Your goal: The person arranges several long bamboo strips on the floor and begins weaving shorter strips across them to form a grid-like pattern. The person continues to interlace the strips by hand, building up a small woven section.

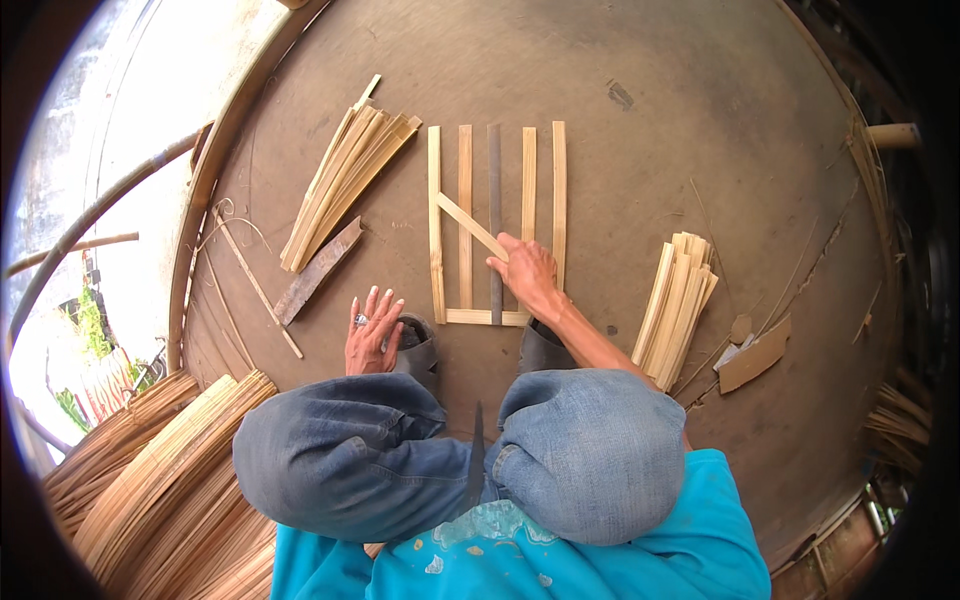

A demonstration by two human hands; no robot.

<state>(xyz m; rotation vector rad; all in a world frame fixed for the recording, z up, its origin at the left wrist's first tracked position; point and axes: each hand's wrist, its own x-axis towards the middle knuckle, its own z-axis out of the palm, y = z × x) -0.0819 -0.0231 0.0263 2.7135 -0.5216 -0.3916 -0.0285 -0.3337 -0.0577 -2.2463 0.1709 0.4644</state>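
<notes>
My right hand [528, 272] is closed on the near end of a short pale bamboo strip [472, 225], which slants across the laid strips. Several strips stand lengthwise side by side on the floor: a pale strip [436, 260] at the left, a grey-dark one [495, 170] in the middle, and a pale one [559, 180] at the right. A crosswise strip [470, 316] lies at their near ends, partly hidden by my boot and arm. My left hand [372, 335], wearing a ring, has its fingers spread and holds nothing, beside my left boot [417, 350].
Loose strip bundles lie at the far left [350, 170] and right [677, 305]. A flat dark wood piece [318, 270] and a thin stick [255, 275] are at left. Larger strip bundles [170, 460] sit near left. A dark pointed blade [476, 450] shows between my knees.
</notes>
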